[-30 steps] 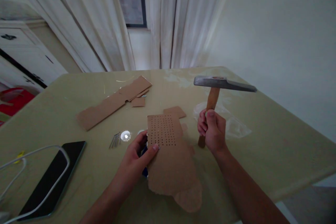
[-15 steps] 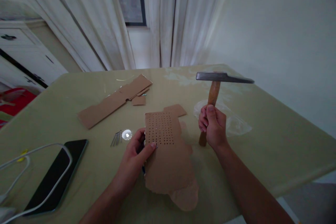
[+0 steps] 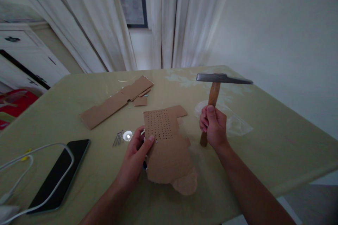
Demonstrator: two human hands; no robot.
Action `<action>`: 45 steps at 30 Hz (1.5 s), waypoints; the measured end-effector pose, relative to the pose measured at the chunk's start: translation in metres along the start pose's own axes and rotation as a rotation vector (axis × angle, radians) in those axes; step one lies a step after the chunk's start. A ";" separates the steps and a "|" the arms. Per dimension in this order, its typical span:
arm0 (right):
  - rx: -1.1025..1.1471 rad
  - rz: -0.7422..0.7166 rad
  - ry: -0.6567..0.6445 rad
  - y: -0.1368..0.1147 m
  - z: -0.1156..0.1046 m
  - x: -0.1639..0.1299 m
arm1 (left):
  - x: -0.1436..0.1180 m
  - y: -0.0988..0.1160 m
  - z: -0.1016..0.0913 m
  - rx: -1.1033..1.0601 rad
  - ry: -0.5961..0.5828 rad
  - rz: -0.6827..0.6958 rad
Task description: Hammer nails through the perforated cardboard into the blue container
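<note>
Right hand fisted round hammer, left hand pinching perforated cardboard

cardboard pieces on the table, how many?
3: a perforated sheet under the left hand, a long strip at far left, and a small scrap beside the strip. More may be hidden underneath.

Home room: long white curtains at 12 o'clock, white panelled dresser at 10, olive-green table.
</note>
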State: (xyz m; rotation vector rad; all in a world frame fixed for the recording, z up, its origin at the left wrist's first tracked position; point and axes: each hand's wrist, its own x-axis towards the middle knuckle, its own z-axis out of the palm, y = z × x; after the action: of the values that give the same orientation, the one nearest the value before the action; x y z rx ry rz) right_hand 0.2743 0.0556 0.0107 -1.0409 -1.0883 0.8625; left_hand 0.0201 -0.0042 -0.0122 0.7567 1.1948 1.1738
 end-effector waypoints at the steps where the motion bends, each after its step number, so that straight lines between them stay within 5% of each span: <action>1: -0.002 0.000 0.002 0.000 0.000 0.000 | 0.000 0.000 0.000 -0.006 0.001 -0.011; 35: 0.018 -0.026 -0.008 -0.001 0.001 -0.001 | 0.006 0.002 -0.002 -0.047 0.040 -0.125; 45: 0.020 -0.034 -0.005 -0.002 0.002 -0.001 | 0.005 0.003 0.003 -0.107 0.169 -0.062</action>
State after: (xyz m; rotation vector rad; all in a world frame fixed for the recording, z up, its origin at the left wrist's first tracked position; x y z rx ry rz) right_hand 0.2727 0.0545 0.0128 -1.0012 -1.0969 0.8477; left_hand 0.0217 0.0021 -0.0101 0.5447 1.2741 1.2588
